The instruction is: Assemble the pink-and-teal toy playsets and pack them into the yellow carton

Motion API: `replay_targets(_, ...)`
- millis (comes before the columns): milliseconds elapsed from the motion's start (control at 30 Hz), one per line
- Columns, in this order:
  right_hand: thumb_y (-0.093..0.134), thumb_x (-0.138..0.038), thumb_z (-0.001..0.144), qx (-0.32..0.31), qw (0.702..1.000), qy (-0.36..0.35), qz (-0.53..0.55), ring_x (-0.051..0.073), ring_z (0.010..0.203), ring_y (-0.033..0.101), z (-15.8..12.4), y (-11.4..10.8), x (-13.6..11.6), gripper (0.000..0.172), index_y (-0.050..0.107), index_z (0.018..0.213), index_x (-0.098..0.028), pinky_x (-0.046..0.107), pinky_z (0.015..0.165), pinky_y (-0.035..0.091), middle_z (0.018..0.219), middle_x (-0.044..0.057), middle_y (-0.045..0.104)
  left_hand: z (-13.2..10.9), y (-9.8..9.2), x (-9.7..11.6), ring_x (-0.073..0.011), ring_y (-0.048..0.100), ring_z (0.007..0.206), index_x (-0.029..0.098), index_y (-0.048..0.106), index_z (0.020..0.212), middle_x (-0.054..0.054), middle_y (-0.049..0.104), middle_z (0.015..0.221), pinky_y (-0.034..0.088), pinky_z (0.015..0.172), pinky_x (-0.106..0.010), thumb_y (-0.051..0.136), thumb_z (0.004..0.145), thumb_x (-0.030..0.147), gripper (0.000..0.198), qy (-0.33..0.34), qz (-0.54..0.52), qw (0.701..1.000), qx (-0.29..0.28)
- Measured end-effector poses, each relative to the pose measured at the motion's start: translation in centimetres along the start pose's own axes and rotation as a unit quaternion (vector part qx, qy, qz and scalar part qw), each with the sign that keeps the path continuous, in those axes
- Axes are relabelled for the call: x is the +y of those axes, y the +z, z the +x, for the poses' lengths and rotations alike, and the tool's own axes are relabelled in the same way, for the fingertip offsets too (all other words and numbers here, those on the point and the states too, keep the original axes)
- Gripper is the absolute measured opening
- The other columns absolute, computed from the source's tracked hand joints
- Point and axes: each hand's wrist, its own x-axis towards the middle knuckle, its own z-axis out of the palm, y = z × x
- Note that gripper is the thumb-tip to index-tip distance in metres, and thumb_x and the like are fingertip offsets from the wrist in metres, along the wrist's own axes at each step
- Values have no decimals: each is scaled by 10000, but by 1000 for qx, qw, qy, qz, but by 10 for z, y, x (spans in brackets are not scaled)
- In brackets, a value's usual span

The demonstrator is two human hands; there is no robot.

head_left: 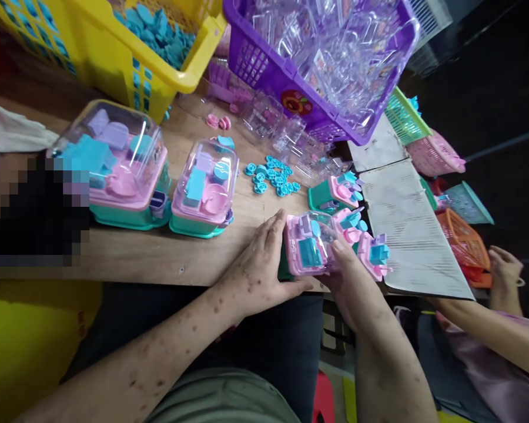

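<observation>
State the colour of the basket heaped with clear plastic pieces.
Purple; the basket shows best in the head view.

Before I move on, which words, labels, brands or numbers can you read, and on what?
No text is legible.
Yellow surface, lower left: reddish characters, too blurred to read.
Purple basket: round emblem; any wording too small.
Clear plastic covers inside it: coloured markings, too small to read.
Held toy set: no readable text.
</observation>
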Motion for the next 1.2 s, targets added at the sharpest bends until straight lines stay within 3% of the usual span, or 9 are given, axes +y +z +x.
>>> replay_targets(133,784,-713,909,3,994,46,101,390,1468,689,17,5,-13,598,776,1368,-330,537,1140,658,1490,35,788,2,-15,-1,-426,449,1679,235,240,1725,-246,459,1750,427,1378,-688,937,926,388,1072,20,-4,1000,-3)
replay_targets(233,816,-690,830,8,992,57,116,417,1441,705,23,4,-17,578,784,1262,-307,559,1144,652,1422,42,820,2,-23,-2,-416,538,1597,236,327,1659,-220,548,1648,485,1334,-658,980,897,400,1017,25,-8,999,-22)
replay_targets(367,804,-691,837,-16,994,62,93,420,1429,712,22,3,-20,585,767,1276,-306,562,1117,660,1406,41,825,1,-23,-4,-423,549,1573,224,340,1633,-220,553,1627,499,1314,-653,1012,861,441,1047,18,-4,1000,-24)
replay_targets(500,829,-702,815,-17,993,56,102,416,1414,720,22,2,-19,585,768,1242,-307,556,1130,650,1349,43,844,1,-20,-5,-412,557,1561,212,353,1608,-218,559,1616,512,1298,-632,913,926,286,885,17,14,1000,-15)
replay_targets(600,852,-702,802,2,992,54,111,406,1397,729,24,1,-14,580,769,1218,-306,549,1142,645,1363,43,839,1,-21,-6,-407,580,1532,205,367,1590,-214,576,1586,512,1295,-636,829,979,276,769,22,20,999,-14)
replay_targets(800,763,-782,916,-10,997,22,78,391,1471,687,17,0,-6,585,780,1260,-309,544,1196,620,1428,49,817,-3,-22,-6,-405,578,1544,204,377,1600,-218,580,1598,512,1308,-651,726,1023,275,678,11,7,1000,-8)
replay_targets(933,789,-818,906,39,993,38,108,416,1426,716,15,3,2,628,802,1269,-306,560,1153,654,1396,67,831,-14,-32,11,-389,556,1577,196,376,1629,-219,575,1632,511,1322,-649,662,1042,232,655,18,47,998,42)
replay_targets(1100,803,-757,941,46,989,20,138,388,1397,729,48,24,-2,562,817,1308,-332,510,1085,684,1397,54,823,-25,-54,45,-318,760,1207,235,608,1340,-119,768,1277,685,1062,-519,658,1035,239,309,65,61,994,63)
replay_targets(1200,835,-723,919,17,986,-11,166,371,1398,723,75,48,-15,598,792,1363,-324,541,1168,633,1397,45,818,-30,-61,56,-293,782,1126,249,641,1288,-96,784,1206,703,987,-480,678,1009,223,283,70,73,993,58)
